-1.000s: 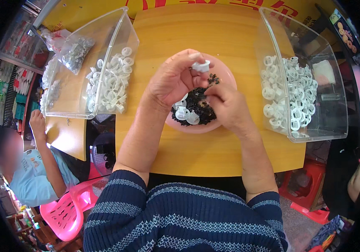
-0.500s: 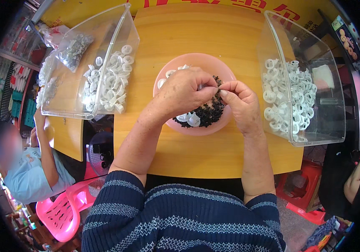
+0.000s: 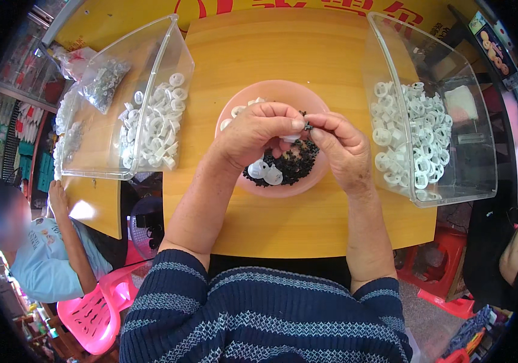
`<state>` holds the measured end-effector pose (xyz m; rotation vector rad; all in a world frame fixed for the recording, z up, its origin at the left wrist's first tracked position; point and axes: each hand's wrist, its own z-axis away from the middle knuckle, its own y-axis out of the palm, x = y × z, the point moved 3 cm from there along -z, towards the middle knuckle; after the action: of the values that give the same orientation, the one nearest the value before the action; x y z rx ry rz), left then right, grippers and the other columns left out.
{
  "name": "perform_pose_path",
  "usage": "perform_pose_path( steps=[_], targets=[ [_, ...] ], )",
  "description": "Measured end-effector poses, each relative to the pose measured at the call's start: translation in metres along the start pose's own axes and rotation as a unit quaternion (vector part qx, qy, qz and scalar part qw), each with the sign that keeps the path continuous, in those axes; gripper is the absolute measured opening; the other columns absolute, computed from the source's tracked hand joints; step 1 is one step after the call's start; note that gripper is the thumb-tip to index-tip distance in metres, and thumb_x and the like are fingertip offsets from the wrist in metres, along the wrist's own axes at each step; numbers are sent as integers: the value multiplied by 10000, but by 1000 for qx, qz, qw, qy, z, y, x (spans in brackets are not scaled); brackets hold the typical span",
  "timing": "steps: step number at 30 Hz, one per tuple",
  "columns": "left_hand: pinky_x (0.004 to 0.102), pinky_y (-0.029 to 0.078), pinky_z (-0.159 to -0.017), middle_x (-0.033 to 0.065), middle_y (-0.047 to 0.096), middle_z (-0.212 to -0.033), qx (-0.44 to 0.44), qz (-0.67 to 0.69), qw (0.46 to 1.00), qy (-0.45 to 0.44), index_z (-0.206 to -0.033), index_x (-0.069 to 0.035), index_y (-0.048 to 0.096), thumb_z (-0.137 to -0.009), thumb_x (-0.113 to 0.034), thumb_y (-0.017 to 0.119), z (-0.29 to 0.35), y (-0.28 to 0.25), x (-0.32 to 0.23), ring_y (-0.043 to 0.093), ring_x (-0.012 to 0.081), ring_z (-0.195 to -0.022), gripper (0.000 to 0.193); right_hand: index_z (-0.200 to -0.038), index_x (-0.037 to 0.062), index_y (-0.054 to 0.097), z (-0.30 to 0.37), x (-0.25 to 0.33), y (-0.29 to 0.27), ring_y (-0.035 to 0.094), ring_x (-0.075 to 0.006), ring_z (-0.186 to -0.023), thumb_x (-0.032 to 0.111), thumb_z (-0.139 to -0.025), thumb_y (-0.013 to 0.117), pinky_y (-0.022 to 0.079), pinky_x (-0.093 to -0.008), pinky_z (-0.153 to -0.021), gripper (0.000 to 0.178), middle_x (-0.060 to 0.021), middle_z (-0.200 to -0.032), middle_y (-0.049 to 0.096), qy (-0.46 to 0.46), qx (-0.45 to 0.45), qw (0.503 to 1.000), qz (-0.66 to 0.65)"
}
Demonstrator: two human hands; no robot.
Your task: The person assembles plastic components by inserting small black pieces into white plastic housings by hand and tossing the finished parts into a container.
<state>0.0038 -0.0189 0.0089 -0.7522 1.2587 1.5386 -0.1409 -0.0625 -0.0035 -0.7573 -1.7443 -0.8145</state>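
Above the pink bowl, my two hands meet at the fingertips. My left hand is closed around a white plastic part, mostly covered by its fingers. Between thumb and forefinger, my right hand pinches a small black piece right against the left fingertips. A heap of small black pieces lies in the bowl. On the heap's near left side rest white round parts, and a few more white parts show at the bowl's far left, partly behind my left hand.
A clear bin of white plastic parts stands left, with a plastic bag of small pieces beyond its wall. Another clear bin of white parts stands right on the wooden table. A person sits left by a pink chair.
My hands have turned slightly and the fingertips have drawn a little apart, so the small black piece and the white part show more. The whole view has shifted slightly.
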Motion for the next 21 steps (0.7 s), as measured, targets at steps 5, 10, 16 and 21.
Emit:
perform_pose_path(
  steps=[5, 10, 16, 21],
  targets=[
    [180, 385, -413, 39, 563, -682, 72, 130, 988, -32, -742, -51, 560, -789, -185, 572, -1, 10, 7, 487, 67, -500, 142, -921, -26, 577, 1, 3, -1, 545, -104, -795, -22, -795, 528, 459, -216, -708, 135, -39, -910, 524, -20, 35, 995, -88],
    [181, 377, -402, 47, 560, -692, 90, 169, 981, -23, -753, -50, 556, -798, -188, 563, -3, 12, 12, 479, 72, -495, 145, -889, -26, 569, 0, 6, 0, 542, -102, -786, -31, -787, 536, 459, -217, -703, 108, -37, -904, 510, -21, 37, 995, -91],
    [168, 379, -421, 23, 554, -694, 44, 95, 994, -18, -793, -53, 562, -804, -188, 557, -1, 16, 8, 477, 57, -521, 135, -822, -24, 552, 0, 7, -8, 524, -119, -741, -21, -770, 548, 432, -216, -654, 53, -58, -873, 512, -54, 21, 998, 13],
    [163, 401, -483, 3, 561, -697, -41, -147, 988, 16, -826, -28, 584, -793, -174, 555, 3, 10, -4, 491, 46, -573, 153, -747, -18, 554, -2, 16, -8, 510, -119, -697, -15, -728, 563, 410, -222, -622, 21, -50, -765, 537, -42, -2, 975, 218]
  ],
)
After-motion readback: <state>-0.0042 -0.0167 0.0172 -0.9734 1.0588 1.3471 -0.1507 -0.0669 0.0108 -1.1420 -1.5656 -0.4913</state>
